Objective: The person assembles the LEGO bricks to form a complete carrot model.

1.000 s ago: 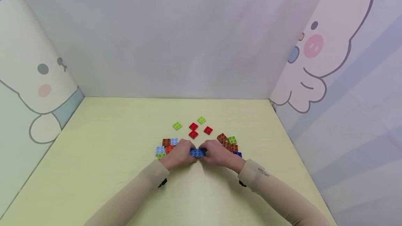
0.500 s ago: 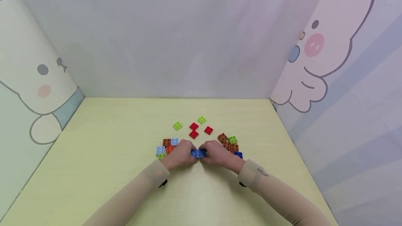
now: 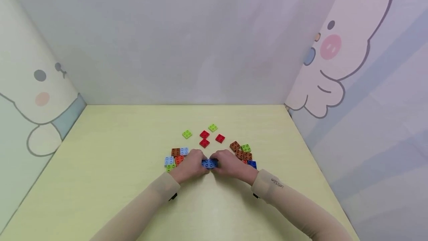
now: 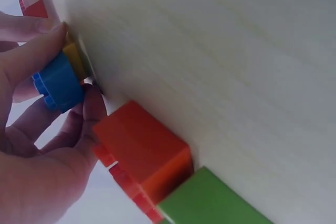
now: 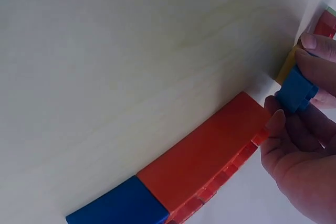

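Both hands meet at a blue brick (image 3: 209, 164) in the middle of the table. The left hand (image 3: 191, 166) grips its left end, and the right hand (image 3: 230, 164) grips its right end. Under the blue brick (image 4: 62, 81) a yellow brick (image 4: 76, 60) shows in the left wrist view, between the fingers of the left hand (image 4: 52, 129). In the right wrist view the right hand (image 5: 310, 145) pinches the blue brick (image 5: 295, 89), with the yellow brick (image 5: 286, 66) beneath it, close to the table.
Brown, light blue, orange and green bricks (image 3: 168, 160) lie left of the hands. Brown, green and dark blue bricks (image 3: 239, 154) lie to the right. Farther back are several red plates (image 3: 204, 143) and two green plates (image 3: 187, 134). Printed cloth walls (image 3: 187, 47) stand behind and beside the table (image 3: 117, 140).
The head view has shifted slightly. Both hands keep their grip on the blue brick, with no other visible change.
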Demonstrator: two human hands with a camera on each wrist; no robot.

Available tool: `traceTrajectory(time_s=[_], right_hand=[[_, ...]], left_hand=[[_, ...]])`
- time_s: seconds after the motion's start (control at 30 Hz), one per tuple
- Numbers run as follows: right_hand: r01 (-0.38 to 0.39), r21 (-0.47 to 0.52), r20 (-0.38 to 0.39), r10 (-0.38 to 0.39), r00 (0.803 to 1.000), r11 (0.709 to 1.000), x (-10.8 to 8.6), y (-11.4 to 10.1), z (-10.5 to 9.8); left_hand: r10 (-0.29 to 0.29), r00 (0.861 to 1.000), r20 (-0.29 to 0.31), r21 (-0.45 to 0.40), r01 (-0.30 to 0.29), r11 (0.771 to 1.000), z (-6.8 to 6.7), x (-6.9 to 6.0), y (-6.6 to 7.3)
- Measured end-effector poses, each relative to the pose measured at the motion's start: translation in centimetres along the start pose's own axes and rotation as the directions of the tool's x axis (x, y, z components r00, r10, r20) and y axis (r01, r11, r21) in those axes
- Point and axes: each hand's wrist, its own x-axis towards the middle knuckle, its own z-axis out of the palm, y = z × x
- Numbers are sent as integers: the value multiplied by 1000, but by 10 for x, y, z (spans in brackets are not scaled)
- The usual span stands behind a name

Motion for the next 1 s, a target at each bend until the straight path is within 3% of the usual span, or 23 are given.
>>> traceTrajectory(time_s=[0.3,0.5,0.63,0.77,1.0], right_hand=[[20,-20,-36,-20,999,1000,-3,-1,4],[-10,-26,-45,9,999,1000,-5,1,6],[-13,-25,-55,11,998,1000,-7,2,6],[3,-22,-61,-5,998,1000,-12,0,0],[-52,-21,-74,51,996,998,-32,7,-19]], left_hand=[[30,999,-25,17,-30,999,3,-2,-2],[43,997,-72,-36,-46,998,3,-6,-1],[65,995,-72,-58,-69,996,2,-7,1],[53,996,-72,-53,-57,997,2,-9,0],[2,998,-65,-71,-7,997,2,-10,-1]])
